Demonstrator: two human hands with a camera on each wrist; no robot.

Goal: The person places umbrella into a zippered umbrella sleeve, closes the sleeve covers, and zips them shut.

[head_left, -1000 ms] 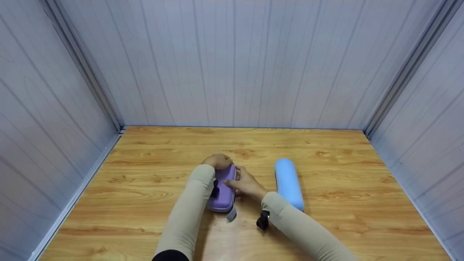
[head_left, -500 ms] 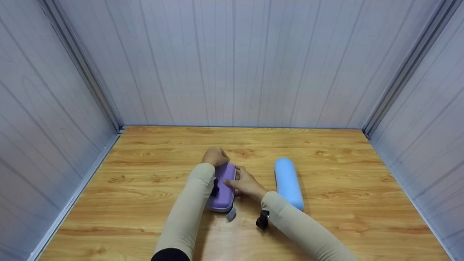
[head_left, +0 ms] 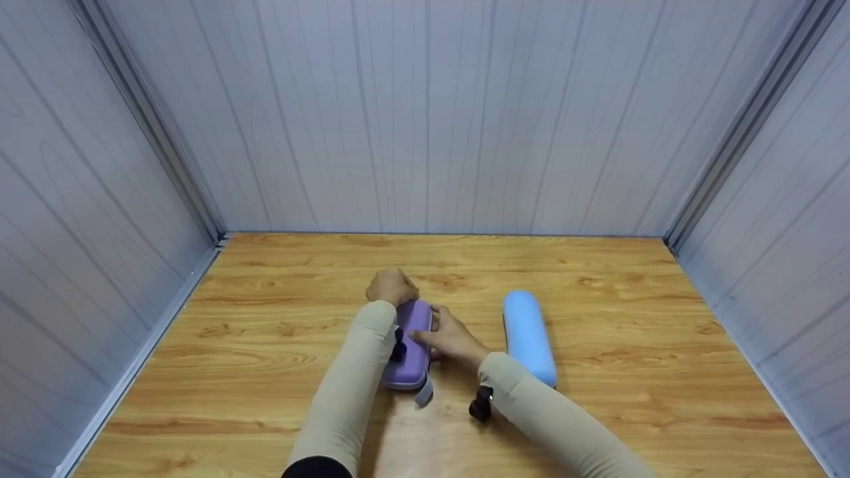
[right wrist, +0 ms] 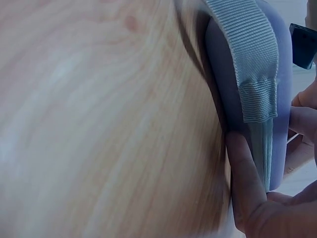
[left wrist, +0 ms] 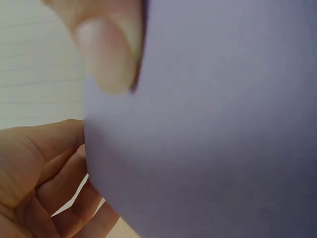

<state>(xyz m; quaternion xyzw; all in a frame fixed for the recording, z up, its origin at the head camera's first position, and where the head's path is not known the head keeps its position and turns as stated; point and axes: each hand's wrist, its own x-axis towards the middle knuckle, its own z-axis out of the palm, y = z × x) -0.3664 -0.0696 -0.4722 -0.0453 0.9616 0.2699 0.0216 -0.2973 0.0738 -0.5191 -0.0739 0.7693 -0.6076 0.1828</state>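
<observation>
Purple case (head_left: 416,362); right hand (head_left: 455,337) grips side; left hand (head_left: 390,287), far end.

Beige sleeves (head_left: 556,418) (faintly wrinkled), black wrist cameras (head_left: 481,403), black patch (head_left: 317,467) on left one.

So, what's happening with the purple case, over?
Right hand gripping purple zip case from the right. Left hand at its far end, grip unclear. Blue case apart at right, seemingly not in the way.

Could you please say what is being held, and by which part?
The right hand holds the purple case by its right long side; the left hand is at its far end, hold unclear.
</observation>
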